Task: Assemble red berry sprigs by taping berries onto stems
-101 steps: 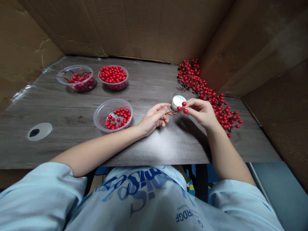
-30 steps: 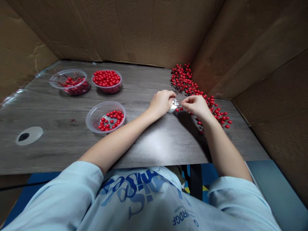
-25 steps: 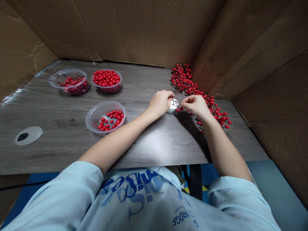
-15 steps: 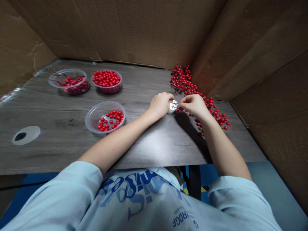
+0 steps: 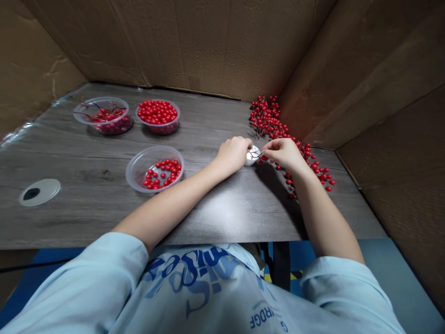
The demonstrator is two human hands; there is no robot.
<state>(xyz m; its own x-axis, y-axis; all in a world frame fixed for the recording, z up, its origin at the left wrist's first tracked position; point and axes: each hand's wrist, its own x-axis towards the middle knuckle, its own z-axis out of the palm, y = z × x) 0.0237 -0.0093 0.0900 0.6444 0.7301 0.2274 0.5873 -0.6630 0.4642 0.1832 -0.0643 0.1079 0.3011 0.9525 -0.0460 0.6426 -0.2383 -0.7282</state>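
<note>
My left hand [image 5: 235, 153] is closed against a small white round piece [image 5: 251, 160] on the table; its fingertips are partly hidden. A thin dark branched twig [image 5: 255, 154] lies across the pale top of that piece. My right hand [image 5: 282, 152] pinches the right end of the twig between thumb and fingers. Just behind and under my right hand stretch sprigs of red berries [image 5: 266, 116], reaching from the back corner towards the right forearm.
At left stand a clear tub of berries with twigs [image 5: 78, 118], a tub full of loose berries [image 5: 167, 129], and a nearer tub with fewer berries [image 5: 134, 178]. A clear lid [image 5: 47, 194] lies far left. Cardboard walls [image 5: 208, 46] close off the back and sides.
The whole view has shifted slightly, so things appear a little further right. Both hands keep the same hold on the white piece and the twig.
</note>
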